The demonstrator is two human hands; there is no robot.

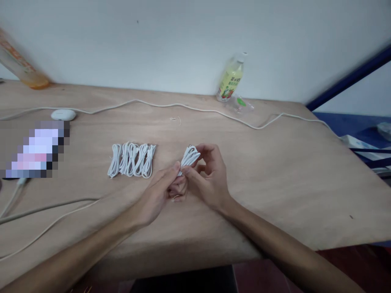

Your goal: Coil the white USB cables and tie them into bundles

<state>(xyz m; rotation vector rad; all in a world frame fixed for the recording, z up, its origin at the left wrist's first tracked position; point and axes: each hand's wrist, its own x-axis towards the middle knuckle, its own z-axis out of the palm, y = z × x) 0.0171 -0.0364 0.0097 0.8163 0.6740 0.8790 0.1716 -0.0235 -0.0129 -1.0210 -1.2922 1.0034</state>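
A coiled white cable (190, 156) is held up between both hands over the table. My left hand (163, 185) pinches its lower part between thumb and fingers. From the other side, my right hand (210, 175) is closed on the same coil, its thumb near the left thumb and its fingers curled behind. The coil's bottom end is hidden by the fingers. To the left, several bundled white cables (132, 160) lie side by side in a row, apart from the hands.
A long white cord (177, 105) runs across the back of the wooden table (275, 183). Near the wall stand a yellow drink bottle (231, 79), a clear wrapper (240, 104) and an orange-tinted bottle (27, 67). At left lie a pixelated phone (39, 148) and a white case (63, 114).
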